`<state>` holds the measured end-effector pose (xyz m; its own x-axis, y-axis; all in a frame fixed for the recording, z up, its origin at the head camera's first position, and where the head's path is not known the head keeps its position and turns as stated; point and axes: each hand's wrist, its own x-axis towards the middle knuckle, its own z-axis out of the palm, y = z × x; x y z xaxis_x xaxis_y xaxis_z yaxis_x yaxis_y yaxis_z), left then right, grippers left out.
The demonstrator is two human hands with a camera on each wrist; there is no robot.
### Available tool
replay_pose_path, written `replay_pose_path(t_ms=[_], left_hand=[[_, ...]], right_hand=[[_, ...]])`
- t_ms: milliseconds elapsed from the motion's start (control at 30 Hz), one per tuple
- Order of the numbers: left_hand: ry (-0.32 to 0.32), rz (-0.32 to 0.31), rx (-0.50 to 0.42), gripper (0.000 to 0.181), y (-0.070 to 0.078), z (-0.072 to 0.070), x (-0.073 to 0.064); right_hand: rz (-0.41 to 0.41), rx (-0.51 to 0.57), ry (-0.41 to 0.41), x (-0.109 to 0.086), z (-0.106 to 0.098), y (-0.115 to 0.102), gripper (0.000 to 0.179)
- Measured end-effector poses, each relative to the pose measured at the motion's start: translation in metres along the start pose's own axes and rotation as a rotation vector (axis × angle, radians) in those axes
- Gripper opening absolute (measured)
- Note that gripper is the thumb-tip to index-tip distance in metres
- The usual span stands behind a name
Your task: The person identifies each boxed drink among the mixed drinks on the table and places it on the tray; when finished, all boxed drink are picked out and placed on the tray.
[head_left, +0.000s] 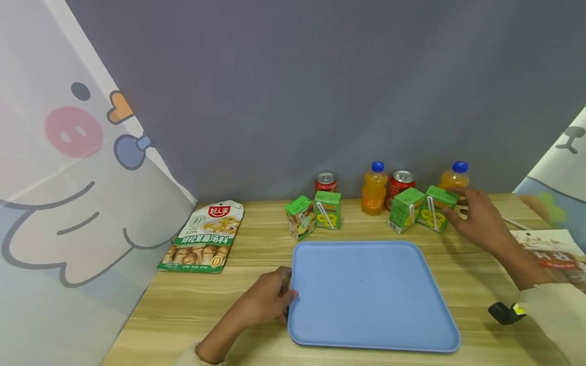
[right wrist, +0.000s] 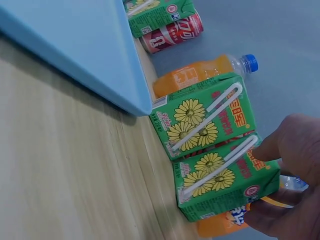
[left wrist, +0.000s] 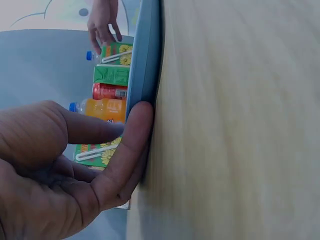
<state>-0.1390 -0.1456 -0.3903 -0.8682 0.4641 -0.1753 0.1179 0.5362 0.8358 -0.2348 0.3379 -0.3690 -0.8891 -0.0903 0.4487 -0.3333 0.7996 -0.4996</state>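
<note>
Carton (head_left: 436,206), boxy green cardboard: right hand (head_left: 476,216) grip pinching it; left hand (head_left: 267,300) grip pinching smooth tray (head_left: 373,295) edge.

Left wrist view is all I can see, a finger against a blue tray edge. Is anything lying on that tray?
Observer: No. The head view shows the blue tray bare, with the left hand holding its left edge.
Operator: Does the other hand have the end carton?
Observer: Yes. In the right wrist view the right hand grips the end carton, thumb and fingers on opposite sides.
Operator: Anything on the table outside my picture?
Observer: A soup pouch lies flat, left of the tray.
</note>
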Motion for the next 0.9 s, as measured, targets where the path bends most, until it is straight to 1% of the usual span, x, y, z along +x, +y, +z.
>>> replay_pose_path(t_ms=[167, 367, 500, 600, 700, 900], left_hand=[[0.005, 0.003, -0.027, 0.055, -0.003, 0.001, 0.003], [0.023, -0.017, -0.088, 0.056, -0.005, 0.001, 0.004], [0.037, -0.017, -0.107, 0.055, -0.006, 0.001, 0.005], [0.041, -0.021, -0.124, 0.054, -0.006, 0.0, 0.005], [0.044, -0.023, -0.136, 0.053, -0.006, 0.0, 0.005], [0.043, -0.022, -0.139, 0.052, -0.006, 0.0, 0.005]], right_hand=[[0.014, 0.016, 0.004, 0.004, 0.004, 0.008, 0.053], [0.037, 0.029, 0.01, 0.008, 0.008, 0.014, 0.056], [0.06, 0.026, -0.005, 0.01, 0.008, 0.014, 0.056], [0.104, 0.011, -0.015, 0.01, 0.007, 0.012, 0.057], [0.136, -0.019, -0.005, 0.011, 0.006, 0.01, 0.057], [0.143, -0.034, 0.023, 0.009, 0.006, 0.005, 0.055]])
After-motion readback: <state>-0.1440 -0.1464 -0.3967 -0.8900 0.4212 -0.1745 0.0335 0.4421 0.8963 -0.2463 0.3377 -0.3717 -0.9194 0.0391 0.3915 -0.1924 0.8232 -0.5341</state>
